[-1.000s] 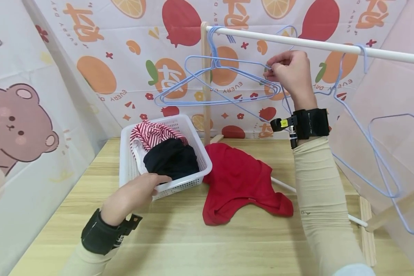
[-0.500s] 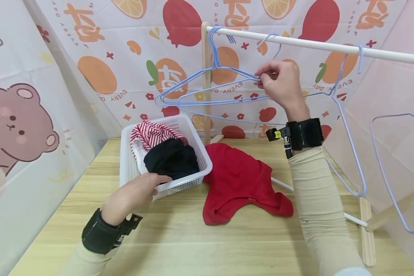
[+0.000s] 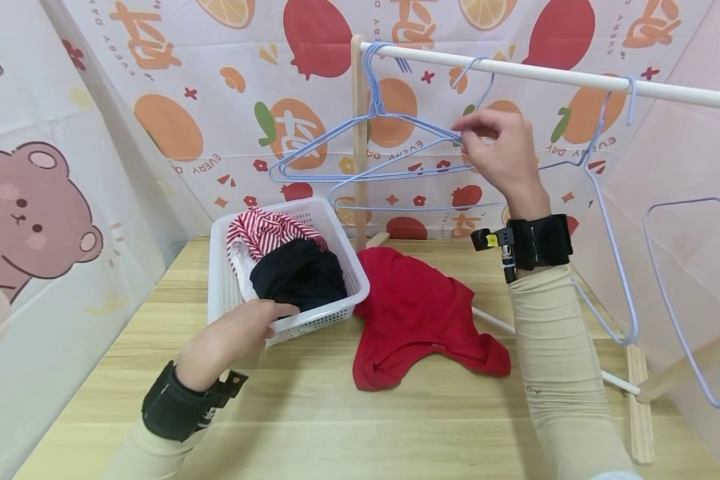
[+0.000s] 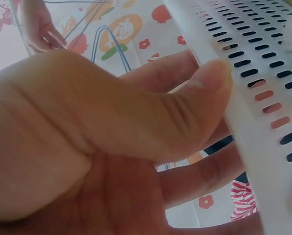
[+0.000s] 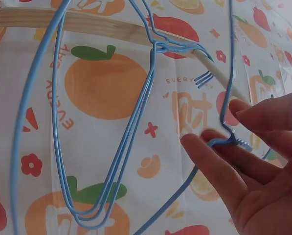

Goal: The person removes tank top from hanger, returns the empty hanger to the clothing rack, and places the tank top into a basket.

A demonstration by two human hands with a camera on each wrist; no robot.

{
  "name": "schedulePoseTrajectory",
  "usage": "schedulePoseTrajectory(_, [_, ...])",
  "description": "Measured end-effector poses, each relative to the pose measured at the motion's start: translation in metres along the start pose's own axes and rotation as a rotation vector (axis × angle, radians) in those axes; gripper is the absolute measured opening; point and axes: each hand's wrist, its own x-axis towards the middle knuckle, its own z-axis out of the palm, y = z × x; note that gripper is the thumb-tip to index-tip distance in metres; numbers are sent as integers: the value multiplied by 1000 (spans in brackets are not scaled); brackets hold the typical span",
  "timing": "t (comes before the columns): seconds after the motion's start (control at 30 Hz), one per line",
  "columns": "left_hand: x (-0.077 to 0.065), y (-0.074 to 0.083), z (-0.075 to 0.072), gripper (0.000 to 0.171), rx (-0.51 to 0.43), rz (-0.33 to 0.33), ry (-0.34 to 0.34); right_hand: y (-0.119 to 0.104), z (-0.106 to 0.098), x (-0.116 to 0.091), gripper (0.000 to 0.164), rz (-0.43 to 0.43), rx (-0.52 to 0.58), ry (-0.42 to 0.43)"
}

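Observation:
My left hand grips the near rim of a white plastic basket, thumb outside and fingers over the edge in the left wrist view. Inside lie a black garment and a red-and-white striped one. Up by the rail, my right hand has its thumb and fingers spread around the twisted neck of a blue wire hanger, a gap showing between them. That hanger's hook is over the rail. A red garment lies on the table beside the basket.
A white rail on a wooden post runs across the upper right. Several blue hangers hang bunched at its left end. Another hanger hangs farther right, and part of one shows at the right edge.
My right hand brought the hanger down and left until its hook was over the rail; its fingers have since spread and the hanger's frame has swung. The left hand has stayed at the basket.

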Motion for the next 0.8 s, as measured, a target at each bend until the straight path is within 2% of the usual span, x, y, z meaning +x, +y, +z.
schedulePoseTrajectory(0.17, [0,0,0,54,0,-5,1,-2,-3,-6,27,13,-55,-25])
schedulePoseTrajectory(0.3, [0,0,1,53,-1,-3,3,-7,-5,-12,32,31,-142,-49])
schedulePoseTrajectory(0.43, [0,0,1,53,0,-1,6,-13,-6,-20,45,50,-229,-64])
schedulePoseTrajectory(0.6, [0,2,0,53,-7,-7,3,-17,-5,-33,66,108,-253,-49])
schedulePoseTrajectory(0.7, [0,2,0,53,-7,-5,7,-17,-5,-41,63,152,-245,-22])
schedulePoseTrajectory(0.8, [0,2,1,52,-4,-5,14,-13,-5,-51,50,183,-273,-11])
